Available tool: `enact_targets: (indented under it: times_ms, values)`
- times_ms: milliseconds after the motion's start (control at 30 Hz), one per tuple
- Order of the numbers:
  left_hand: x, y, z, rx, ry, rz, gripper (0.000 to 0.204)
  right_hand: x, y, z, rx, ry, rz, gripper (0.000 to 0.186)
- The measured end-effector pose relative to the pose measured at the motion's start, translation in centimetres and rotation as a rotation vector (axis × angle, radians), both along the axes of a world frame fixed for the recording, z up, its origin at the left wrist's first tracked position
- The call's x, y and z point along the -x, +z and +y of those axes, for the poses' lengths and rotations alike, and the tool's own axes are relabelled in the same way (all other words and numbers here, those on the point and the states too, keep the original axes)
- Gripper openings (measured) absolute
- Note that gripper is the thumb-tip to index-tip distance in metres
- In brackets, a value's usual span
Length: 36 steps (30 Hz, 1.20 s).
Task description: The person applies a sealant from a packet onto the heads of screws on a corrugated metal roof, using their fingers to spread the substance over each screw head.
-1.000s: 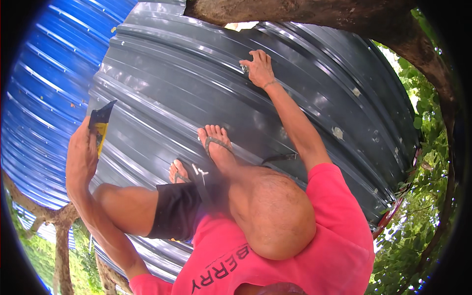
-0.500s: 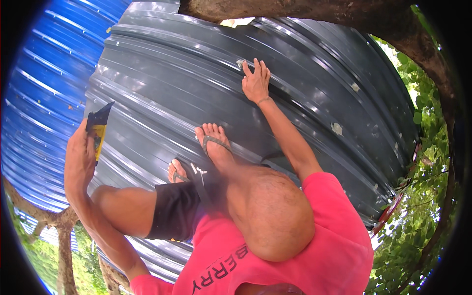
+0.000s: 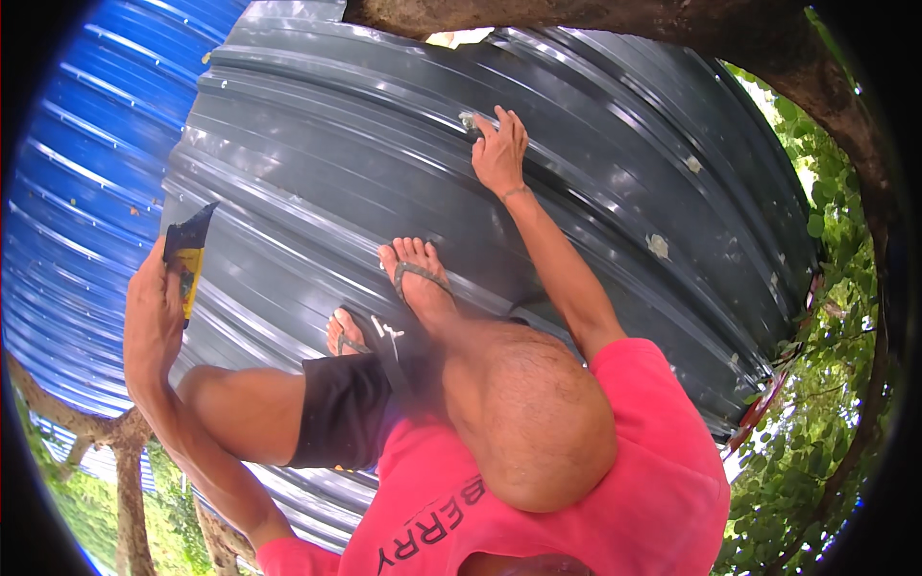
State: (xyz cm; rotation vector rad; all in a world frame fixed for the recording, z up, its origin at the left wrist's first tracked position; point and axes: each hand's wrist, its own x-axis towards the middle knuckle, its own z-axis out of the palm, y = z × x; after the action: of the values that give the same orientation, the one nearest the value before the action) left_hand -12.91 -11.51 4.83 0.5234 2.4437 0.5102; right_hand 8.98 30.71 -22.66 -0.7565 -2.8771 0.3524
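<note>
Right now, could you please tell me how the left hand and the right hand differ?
The left hand grips a black-and-yellow item; the right hand grips nothing visible. The left hand's fingers curl around its load, while the right hand's are spread and slightly bent beside a pale patch on the grey roof; contact is hard to tell. Both hands are bare.
</note>
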Motion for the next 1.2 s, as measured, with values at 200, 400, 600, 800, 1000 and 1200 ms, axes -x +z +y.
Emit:
enact_targets:
  times_ms: [200,400,600,800,1000,1200]
  values:
    - [0.0,0.0,-0.3,-0.012,-0.006,0.005,0.034,1.3,-1.6,1.0,0.086,-0.046,-0.081,0.050]
    - [0.0,-0.5,-1.6,0.000,0.014,-0.001,0.038,1.6,-1.2,0.3,-0.030,0.084,-0.114,0.052]
    - [0.3,-1.0,-2.1,-0.030,-0.043,0.027,0.036,0.1,-0.4,-0.2,-0.382,0.267,-0.278,0.055]
    - [0.0,-0.9,-1.8,-0.001,-0.036,0.038,0.036,-1.4,-0.3,-1.4,-0.515,0.208,-0.397,0.052]
    - [-0.1,-0.7,-1.3,-0.019,-0.034,0.037,0.034,0.1,-0.4,-1.8,-0.510,0.216,-0.384,0.051]
    - [0.1,-0.8,-2.1,0.014,-0.055,0.018,0.037,1.8,-0.5,-0.4,-0.521,0.243,-0.407,0.045]
